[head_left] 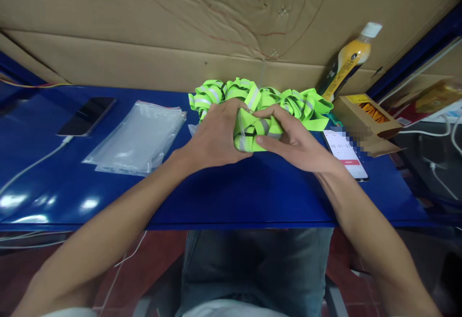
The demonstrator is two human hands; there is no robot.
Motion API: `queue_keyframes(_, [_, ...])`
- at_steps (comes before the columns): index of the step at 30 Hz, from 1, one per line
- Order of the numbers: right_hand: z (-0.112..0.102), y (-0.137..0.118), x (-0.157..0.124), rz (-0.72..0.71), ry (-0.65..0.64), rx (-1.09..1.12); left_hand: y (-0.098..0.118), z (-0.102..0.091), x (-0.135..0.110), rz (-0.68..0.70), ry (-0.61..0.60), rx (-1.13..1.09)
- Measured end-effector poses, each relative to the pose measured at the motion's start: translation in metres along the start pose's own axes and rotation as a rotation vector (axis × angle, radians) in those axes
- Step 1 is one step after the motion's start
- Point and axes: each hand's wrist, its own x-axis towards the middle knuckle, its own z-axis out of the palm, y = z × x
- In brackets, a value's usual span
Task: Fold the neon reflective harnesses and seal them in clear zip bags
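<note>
Left grip [216, 134] and right grip [294, 146] both clamped round folded reflective strap bundle [257, 133], low over blue worktop [234, 194], just before strap pile [249, 93]. Judged light, soft, springy, tape slick; hold across folds or bundle likely springs open.

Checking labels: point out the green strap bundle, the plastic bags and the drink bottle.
green strap bundle [241, 140]: head view, folded front part.
plastic bags [140, 134]: head view, middle of top bag.
drink bottle [351, 56]: head view, yellow body.

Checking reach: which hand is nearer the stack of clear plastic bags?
Left. The left hand sits just right of the clear plastic bags, on the green bundle; the right hand holds the bundle's far side.
</note>
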Motion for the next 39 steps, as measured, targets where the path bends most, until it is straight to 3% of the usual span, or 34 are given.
queue_keyframes(4, [0.0,0.005,0.003,-0.012,-0.005,0.01,0.002,0.007,-0.002,0.043,0.016,-0.048])
queue_keyframes(8, [0.022,0.012,0.004,-0.013,0.149,-0.196,0.004,0.023,-0.006,0.157,0.07,-0.019])
queue_keyframes(12, [0.029,0.009,0.002,-0.006,0.281,-0.234,0.001,0.022,-0.004,0.097,0.084,-0.02])
queue_keyframes(16, [0.013,0.002,-0.001,-0.09,0.146,-0.176,-0.006,0.014,0.001,0.04,0.118,-0.123])
queue_keyframes(20, [0.006,-0.003,-0.002,-0.177,0.153,-0.43,-0.007,0.018,0.001,0.084,0.15,-0.14])
queue_keyframes(23, [0.017,-0.005,0.001,-0.144,0.197,-0.48,-0.001,0.023,-0.001,0.131,0.151,-0.093])
queue_keyframes(27, [0.04,-0.008,0.005,-0.055,0.263,-0.393,0.009,0.025,-0.006,0.219,0.165,-0.081])
queue_keyframes(30, [0.048,-0.012,0.005,-0.001,0.328,-0.302,0.015,0.022,-0.007,0.207,0.181,-0.081])
queue_keyframes(35, [0.036,-0.027,-0.003,-0.074,0.177,-0.199,0.01,0.008,-0.003,0.142,0.232,-0.141])
queue_keyframes(39, [0.028,-0.038,-0.008,-0.26,0.056,-0.366,0.002,-0.007,0.003,0.067,0.312,-0.348])
